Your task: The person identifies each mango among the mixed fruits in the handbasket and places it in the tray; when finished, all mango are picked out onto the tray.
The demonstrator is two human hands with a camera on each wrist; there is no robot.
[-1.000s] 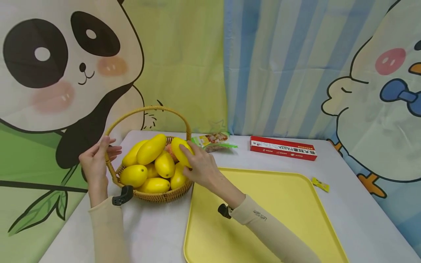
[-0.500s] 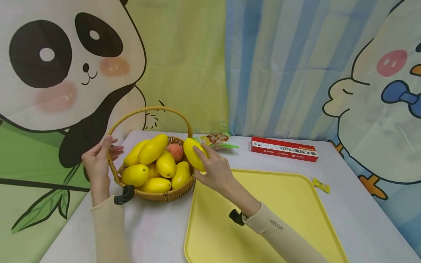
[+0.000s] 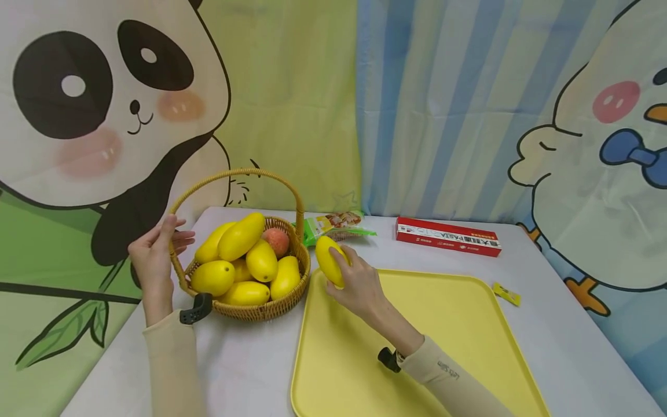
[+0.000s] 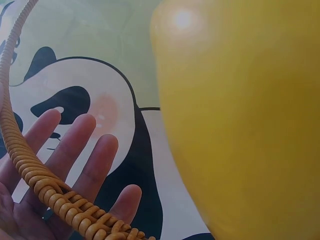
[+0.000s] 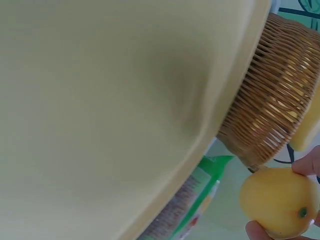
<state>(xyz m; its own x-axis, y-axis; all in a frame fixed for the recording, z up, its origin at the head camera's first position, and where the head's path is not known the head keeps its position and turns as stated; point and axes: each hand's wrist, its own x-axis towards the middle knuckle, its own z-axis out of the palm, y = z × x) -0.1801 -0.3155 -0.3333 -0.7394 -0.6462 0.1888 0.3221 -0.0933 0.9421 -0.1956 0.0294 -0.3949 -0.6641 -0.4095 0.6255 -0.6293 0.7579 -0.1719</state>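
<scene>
Your left hand (image 3: 157, 255) is loosely spread, touching the handle (image 3: 237, 171) of the wicker basket (image 3: 260, 312) in the head view; your right hand (image 3: 359, 286) grips a yellow mango (image 3: 329, 260) at the far-left corner of the yellow tray (image 3: 417, 330), just beside the basket; in the left wrist view your four fingers stretch nearly straight behind the handle, though the thumb is too cut off to judge; in the right wrist view your thumb and fingertips pinch the mango, its green-spotted end in sight.
</scene>
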